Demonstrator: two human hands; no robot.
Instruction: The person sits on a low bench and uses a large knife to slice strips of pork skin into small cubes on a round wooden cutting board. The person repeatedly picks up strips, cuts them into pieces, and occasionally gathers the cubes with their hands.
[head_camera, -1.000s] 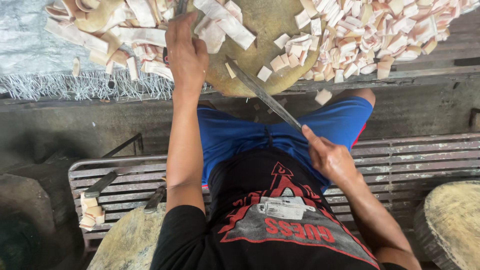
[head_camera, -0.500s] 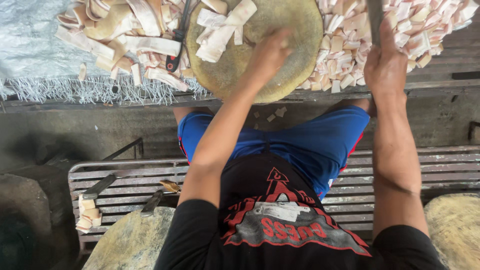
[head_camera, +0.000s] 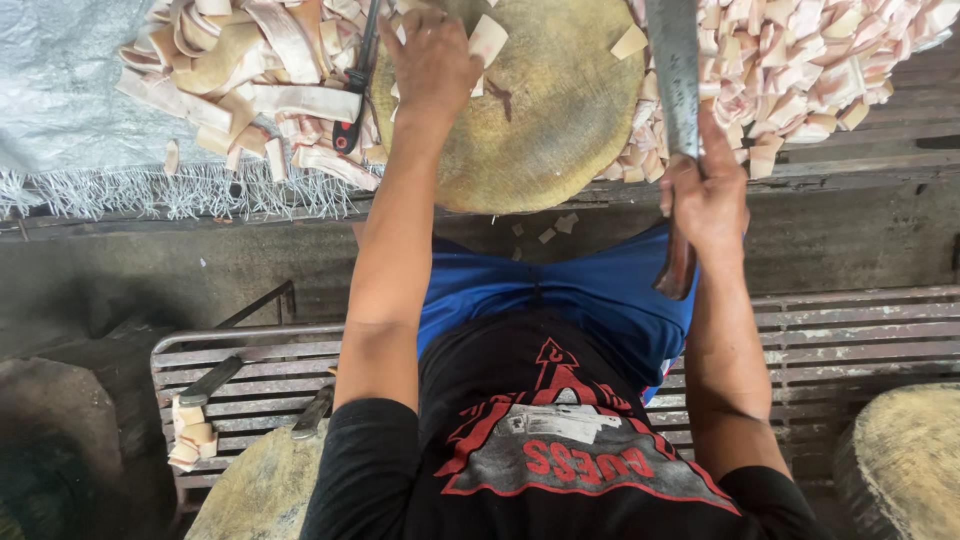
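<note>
Head view, left hand (head_camera: 432, 62) pressing strips (head_camera: 487, 42) on block (head_camera: 560, 130), right hand (head_camera: 706, 195) gripping cleaver (head_camera: 674, 75)

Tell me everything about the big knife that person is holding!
The big knife has a long, flat, grey metal blade, dull and worn-looking, on a dark wooden-looking handle. The right hand grips it where blade meets handle; the handle's end sticks out below the fist. The blade points away from the person, raised beside the round chopping block, over the pale cut pieces. Its tip is out of view.
</note>
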